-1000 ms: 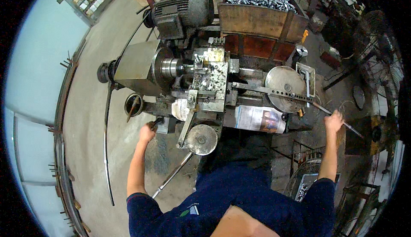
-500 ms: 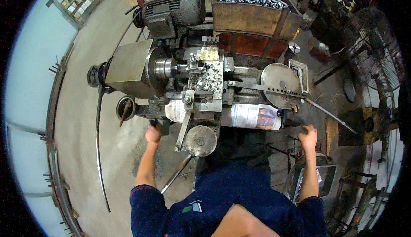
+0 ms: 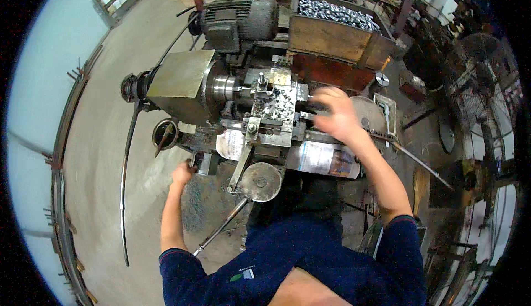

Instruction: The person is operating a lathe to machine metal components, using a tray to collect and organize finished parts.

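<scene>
A small lathe (image 3: 180, 79) stands before me, its round chuck (image 3: 223, 88) facing a carriage (image 3: 276, 107) strewn with dark chips. Low at the lathe's left front, my left hand (image 3: 181, 173) is closed around a dark handle (image 3: 194, 160). My right hand (image 3: 337, 112) is over the machine just right of the carriage, its fingers bent and smeared by motion; whether it holds anything cannot be made out. It partly covers a round plate (image 3: 369, 112) with a lever arm. A second round plate (image 3: 260, 181) with a long rod sits nearest my body.
Behind the lathe are an electric motor (image 3: 240, 21) and a wooden box (image 3: 329, 34) heaped with small shiny metal parts. A dark pot (image 3: 165, 134) with a brush-like stick is at the left. Printed paper (image 3: 323, 159) lies along the front; a large fan (image 3: 481, 79) stands at the right.
My right hand has risen from the lower right, inward and away from me, to beside the carriage. My left hand stays low at the handle. The view has shifted slightly.
</scene>
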### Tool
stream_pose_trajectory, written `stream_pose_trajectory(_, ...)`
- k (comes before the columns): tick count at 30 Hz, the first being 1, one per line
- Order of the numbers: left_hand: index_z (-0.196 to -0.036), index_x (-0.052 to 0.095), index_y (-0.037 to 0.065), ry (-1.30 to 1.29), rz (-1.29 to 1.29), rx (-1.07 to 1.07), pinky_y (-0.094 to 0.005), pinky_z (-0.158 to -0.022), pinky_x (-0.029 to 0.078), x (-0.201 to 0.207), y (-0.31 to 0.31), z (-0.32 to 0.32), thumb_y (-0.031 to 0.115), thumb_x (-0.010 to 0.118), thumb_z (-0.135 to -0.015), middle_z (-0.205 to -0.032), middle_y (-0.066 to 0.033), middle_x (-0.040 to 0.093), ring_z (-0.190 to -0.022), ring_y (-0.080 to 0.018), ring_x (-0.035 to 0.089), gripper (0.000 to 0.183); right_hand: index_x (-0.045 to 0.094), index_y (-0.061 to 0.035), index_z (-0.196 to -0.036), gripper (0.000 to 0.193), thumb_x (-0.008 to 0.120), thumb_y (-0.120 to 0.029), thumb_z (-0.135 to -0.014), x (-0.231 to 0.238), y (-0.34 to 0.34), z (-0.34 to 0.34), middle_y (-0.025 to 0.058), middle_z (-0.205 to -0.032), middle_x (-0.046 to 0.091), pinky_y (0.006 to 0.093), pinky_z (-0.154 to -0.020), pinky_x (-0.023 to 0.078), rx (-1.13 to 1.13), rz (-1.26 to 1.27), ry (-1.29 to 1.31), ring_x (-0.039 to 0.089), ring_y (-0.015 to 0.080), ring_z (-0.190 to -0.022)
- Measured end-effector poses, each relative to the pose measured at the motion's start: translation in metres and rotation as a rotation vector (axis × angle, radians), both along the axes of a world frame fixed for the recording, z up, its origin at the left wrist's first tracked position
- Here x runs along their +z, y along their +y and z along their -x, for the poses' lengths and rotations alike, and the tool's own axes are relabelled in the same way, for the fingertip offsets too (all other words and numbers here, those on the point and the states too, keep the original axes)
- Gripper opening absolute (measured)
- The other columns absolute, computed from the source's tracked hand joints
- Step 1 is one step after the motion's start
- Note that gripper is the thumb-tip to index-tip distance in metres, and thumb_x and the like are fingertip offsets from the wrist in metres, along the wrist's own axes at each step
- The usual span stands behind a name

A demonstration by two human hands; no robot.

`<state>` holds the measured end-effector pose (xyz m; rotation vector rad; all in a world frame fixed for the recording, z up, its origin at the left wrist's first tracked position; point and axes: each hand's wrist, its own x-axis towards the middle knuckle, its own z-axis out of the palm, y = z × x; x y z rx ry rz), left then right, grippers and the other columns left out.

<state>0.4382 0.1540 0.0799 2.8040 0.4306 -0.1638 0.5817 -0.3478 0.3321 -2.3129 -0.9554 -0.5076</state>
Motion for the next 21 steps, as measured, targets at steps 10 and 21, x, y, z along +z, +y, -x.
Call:
stream_pose_trajectory(10,-0.106,0.06,0.008,-0.267,-0.39,0.574,-0.0414,-0.065,0.047,0.185,0.139,0.109,0.039,0.048,-0.087,-0.08,-0.0141,0.064,-0.075,-0.0309,0.062,0.039,0.069,-0.0107,-0.077,0.026,0.062,-0.027,-0.058,0.001,0.188,-0.057,0.012,-0.084,0.065,0.0489,-0.102,0.025,0.109,0.762,-0.039,0.057,0.0293,-0.09)
stream_pose_trajectory(21,-0.073,0.053,0.0,-0.285,-0.033,0.492,-0.0371,-0.047,0.046,0.161,0.013,0.119,0.034,0.065,-0.076,-0.056,-0.0153,0.055,-0.051,-0.0269,0.059,0.036,0.068,-0.0109,-0.073,0.02,0.06,-0.026,-0.063,0.005,0.177,-0.057,0.0101,-0.078,0.065,0.0436,-0.1,0.028,0.068,0.751,-0.026,0.06,0.0271,-0.085)
